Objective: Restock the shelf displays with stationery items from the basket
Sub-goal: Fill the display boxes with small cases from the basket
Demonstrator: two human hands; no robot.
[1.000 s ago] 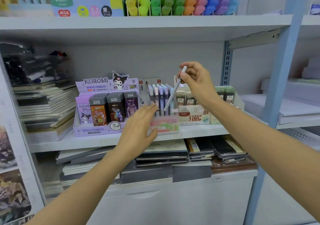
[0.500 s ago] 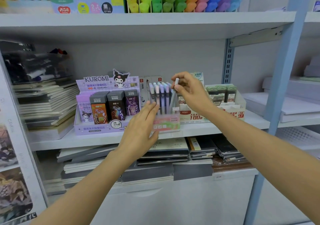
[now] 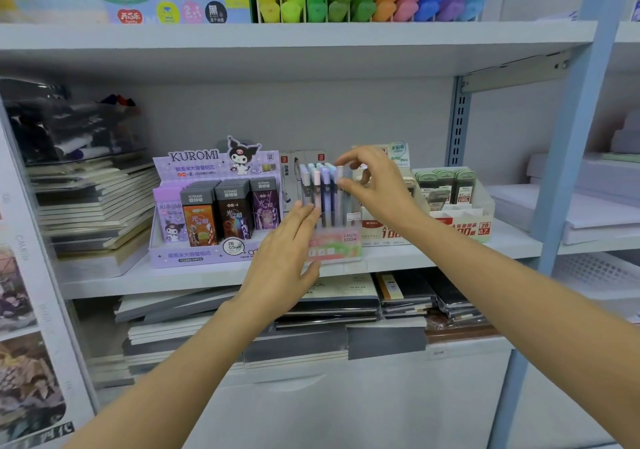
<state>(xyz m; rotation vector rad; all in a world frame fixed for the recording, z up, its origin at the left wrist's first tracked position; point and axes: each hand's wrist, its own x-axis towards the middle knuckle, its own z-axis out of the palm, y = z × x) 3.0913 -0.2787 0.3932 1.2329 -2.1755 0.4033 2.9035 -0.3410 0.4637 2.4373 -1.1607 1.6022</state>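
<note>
Two boxes hem in your pen box (image 3: pixel 341 244) at the front edge of the middle shelf (image 3: pixel 207 277): the purple display box (image 3: pixel 207 253) is just beside it on the left, and the white refill carton (image 3: pixel 464 228) sits close on the right. Your room to move is upward, in the gap between the pen tops and the shelf above (image 3: pixel 277 43). Your left hand (image 3: pixel 280 258) is spread, with straight fingers touching the box's left front face and the thumb low near the shelf edge. Your right hand (image 3: pixel 377 189) is at the top right of the row, with forefinger and thumb curved round the tip of a pale pen (image 3: pixel 339 202). You cannot tell whether they pinch it or only touch it. That pen stands upright in the clear box with the other pastel pens (image 3: pixel 323 185), above a pink front label.
</note>
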